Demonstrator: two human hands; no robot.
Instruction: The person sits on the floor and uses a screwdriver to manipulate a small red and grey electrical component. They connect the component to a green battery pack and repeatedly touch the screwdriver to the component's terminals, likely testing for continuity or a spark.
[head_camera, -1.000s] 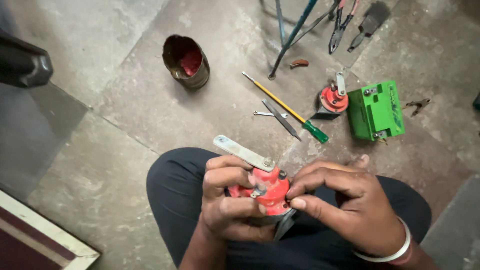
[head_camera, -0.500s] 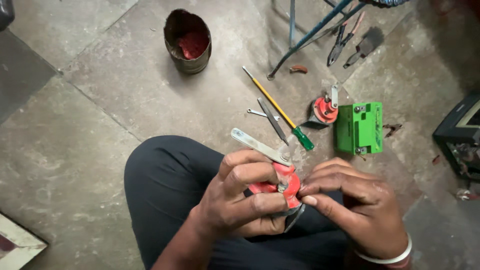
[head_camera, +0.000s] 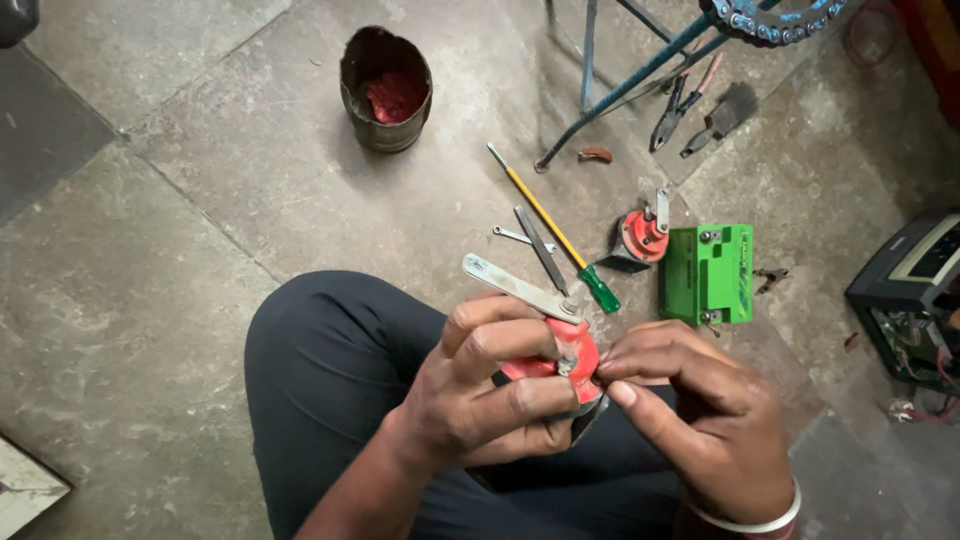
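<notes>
Hiding most of red horn (head_camera: 570, 350), left hand (head_camera: 480, 400), right hand (head_camera: 700, 410), fingertips overlapping

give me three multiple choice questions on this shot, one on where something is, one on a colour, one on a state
1. Where does the green box lie?
A. on the floor, right beside the second red disc part
B. inside the tin can
C. on the person's knee

2. What colour is the screwdriver's shaft?
A. blue
B. yellow
C. white

3. What is the state of the red disc part in the lap?
A. lying loose on the floor
B. sunk in the tin can
C. held in the left hand while the right hand works at its rim

Answers:
1 A, the box sits on the stone floor next to the disc.
2 B, a yellow shaft runs to a green handle.
3 C, the left hand has a grip round the part and the right fingertips pinch at its edge.
</notes>
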